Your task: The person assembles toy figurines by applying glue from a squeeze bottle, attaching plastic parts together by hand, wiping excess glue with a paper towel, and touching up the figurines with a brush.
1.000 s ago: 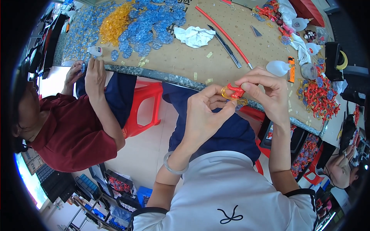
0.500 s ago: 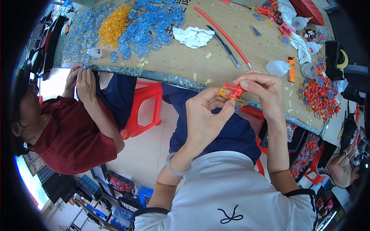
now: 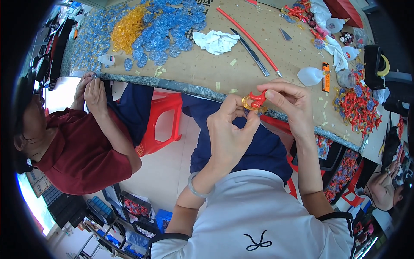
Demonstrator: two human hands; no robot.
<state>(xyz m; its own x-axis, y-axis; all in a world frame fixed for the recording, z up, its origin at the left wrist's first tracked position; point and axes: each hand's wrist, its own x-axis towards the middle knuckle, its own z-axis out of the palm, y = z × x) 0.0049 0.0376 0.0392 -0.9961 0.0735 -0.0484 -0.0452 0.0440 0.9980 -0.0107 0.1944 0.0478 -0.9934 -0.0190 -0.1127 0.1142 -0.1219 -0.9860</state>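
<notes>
In front of my lap, at the table's near edge, both hands are on a small ornament. It has a glossy red figurine (image 3: 258, 99) and a clear yellow ring-like plastic piece (image 3: 246, 102). My left hand (image 3: 231, 134) pinches the yellow piece between its fingers, with the thumb below. From the right, my right hand (image 3: 293, 105) grips the figurine's upper end between thumb and forefinger. My fingertips cover part of where the two pieces meet, so I cannot tell whether they are joined.
Blue plastic pieces (image 3: 172, 28) and yellow ones (image 3: 129, 30) heap at the far left. A white cloth (image 3: 216, 42), utility knife (image 3: 251, 54) and red rod (image 3: 248, 39) lie ahead. Right are a squeeze bottle (image 3: 310, 76) and finished-looking red pieces (image 3: 355, 105). A co-worker (image 3: 82, 146) sits left.
The red figurine has tilted and shifted slightly left in my fingers. My right hand has turned a little with it; my left hand has moved slightly left.
</notes>
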